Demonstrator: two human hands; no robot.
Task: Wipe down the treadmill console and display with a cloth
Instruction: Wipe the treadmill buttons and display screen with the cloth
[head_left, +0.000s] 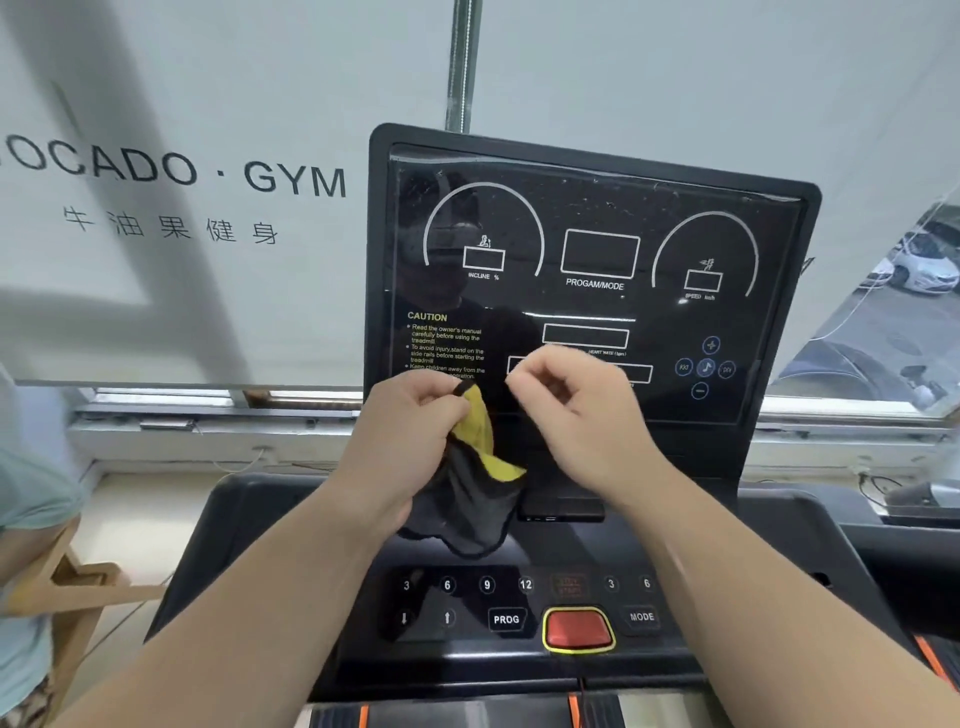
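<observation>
Head view shows the left hand (415, 415) pinching shut on a limp, light yellow-and-grey cloth (470, 488) just below the display (597, 249), while the right hand (576, 410), fingers curled, holds nothing; gathering its corner seems best.

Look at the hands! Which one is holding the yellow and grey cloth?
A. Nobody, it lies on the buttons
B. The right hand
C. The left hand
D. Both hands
C. The left hand is pinched shut on the top of the cloth, which hangs down in front of the display, while the right hand has its fingers curled beside the cloth without touching it.
</observation>
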